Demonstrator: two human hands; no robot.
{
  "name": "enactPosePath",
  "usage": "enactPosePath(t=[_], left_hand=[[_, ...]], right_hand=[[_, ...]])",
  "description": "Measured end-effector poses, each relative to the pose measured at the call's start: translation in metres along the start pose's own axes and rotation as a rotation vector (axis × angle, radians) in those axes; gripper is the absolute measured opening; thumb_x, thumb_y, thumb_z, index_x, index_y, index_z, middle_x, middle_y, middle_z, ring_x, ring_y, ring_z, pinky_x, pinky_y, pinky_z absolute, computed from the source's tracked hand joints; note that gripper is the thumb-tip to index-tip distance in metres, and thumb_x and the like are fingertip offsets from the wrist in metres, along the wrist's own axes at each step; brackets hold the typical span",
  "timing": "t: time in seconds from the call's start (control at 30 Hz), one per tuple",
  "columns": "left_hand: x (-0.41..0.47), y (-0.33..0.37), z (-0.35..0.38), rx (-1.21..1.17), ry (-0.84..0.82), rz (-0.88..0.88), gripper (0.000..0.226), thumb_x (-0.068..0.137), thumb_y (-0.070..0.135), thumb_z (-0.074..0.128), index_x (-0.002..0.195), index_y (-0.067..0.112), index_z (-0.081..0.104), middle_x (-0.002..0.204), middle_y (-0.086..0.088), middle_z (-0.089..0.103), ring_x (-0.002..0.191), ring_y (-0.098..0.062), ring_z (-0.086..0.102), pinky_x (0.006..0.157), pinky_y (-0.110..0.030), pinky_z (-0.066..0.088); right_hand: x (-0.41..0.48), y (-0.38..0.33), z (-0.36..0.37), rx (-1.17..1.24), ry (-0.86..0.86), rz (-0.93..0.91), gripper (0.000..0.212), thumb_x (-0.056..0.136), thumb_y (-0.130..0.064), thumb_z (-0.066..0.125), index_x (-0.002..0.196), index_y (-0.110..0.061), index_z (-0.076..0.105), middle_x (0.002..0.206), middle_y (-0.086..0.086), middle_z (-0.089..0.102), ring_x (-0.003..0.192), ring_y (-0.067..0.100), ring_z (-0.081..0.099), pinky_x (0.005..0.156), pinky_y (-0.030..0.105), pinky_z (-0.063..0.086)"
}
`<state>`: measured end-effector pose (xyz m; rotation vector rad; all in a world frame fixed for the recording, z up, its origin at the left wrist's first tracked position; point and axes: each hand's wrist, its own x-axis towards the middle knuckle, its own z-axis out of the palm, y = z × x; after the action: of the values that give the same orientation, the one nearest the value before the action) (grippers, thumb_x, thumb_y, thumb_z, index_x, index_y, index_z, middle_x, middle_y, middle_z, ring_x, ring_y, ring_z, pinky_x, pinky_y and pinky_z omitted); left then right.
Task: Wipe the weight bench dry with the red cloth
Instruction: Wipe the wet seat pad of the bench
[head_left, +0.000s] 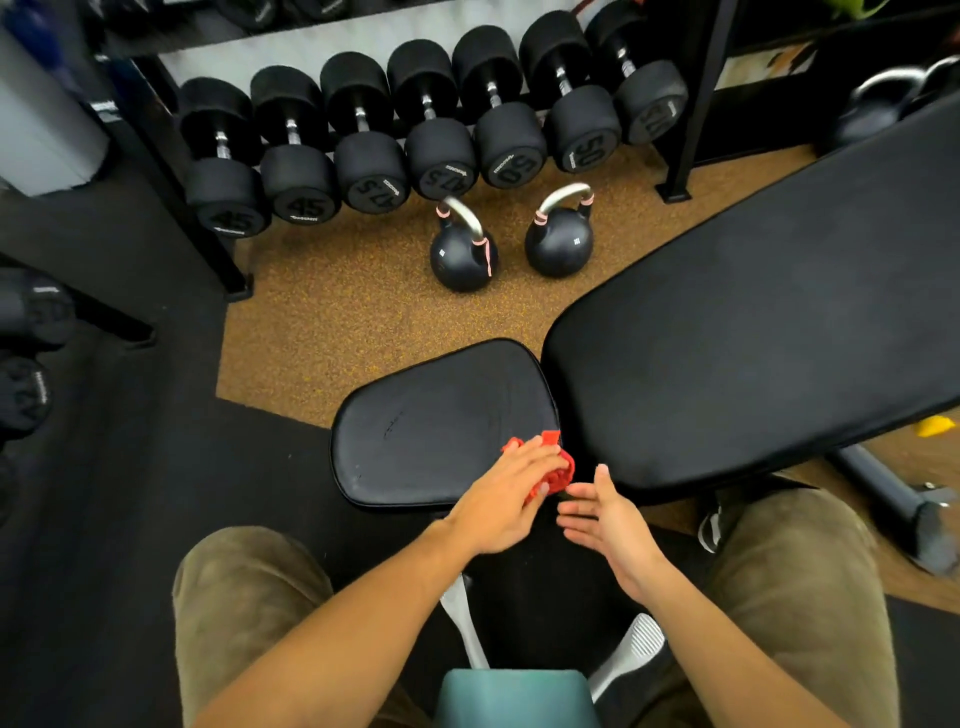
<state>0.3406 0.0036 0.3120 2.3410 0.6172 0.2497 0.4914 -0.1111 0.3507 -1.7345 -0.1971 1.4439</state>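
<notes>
The black weight bench has a small seat pad (431, 431) in front of me and a long back pad (753, 332) running off to the upper right. My left hand (506, 499) grips the crumpled red cloth (558, 470) at the seat pad's near right corner, next to the gap between the pads. My right hand (608, 519) hovers just right of the cloth, fingers spread, holding nothing.
Two black kettlebells (462, 254) (560, 241) stand on the brown floor beyond the seat. A rack of black dumbbells (363, 156) lines the back. The bench's base bar (893, 499) sticks out at right. A small yellow object (935, 427) lies under the back pad.
</notes>
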Motion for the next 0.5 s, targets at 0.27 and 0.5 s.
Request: enactPosePath(t=[0.27, 0.5], left_hand=[[-0.035, 0.038, -0.006, -0.237, -0.015, -0.213, 0.042, 0.109, 0.018, 0.045, 0.150, 0.026, 0.049, 0.160, 0.012, 0.042, 0.153, 0.002, 0.022, 0.129, -0.036, 0.017], [-0.062, 0.092, -0.025, -0.526, 0.095, -0.404, 0.074, 0.093, 0.028, 0.074, 0.151, 0.050, 0.033, 0.147, 0.031, 0.045, 0.133, 0.013, 0.044, 0.113, -0.026, 0.044]], right_hand=[[-0.027, 0.010, 0.015, 0.075, -0.155, 0.094, 0.070, 0.098, -0.069, 0.039, 0.135, -0.013, 0.060, 0.120, 0.015, 0.074, 0.109, 0.028, 0.073, 0.101, 0.048, 0.057], [-0.053, 0.003, 0.036, 0.169, -0.220, 0.013, 0.047, 0.091, -0.055, 0.067, 0.128, -0.025, 0.063, 0.119, 0.003, 0.076, 0.115, 0.021, 0.071, 0.104, 0.053, 0.053]])
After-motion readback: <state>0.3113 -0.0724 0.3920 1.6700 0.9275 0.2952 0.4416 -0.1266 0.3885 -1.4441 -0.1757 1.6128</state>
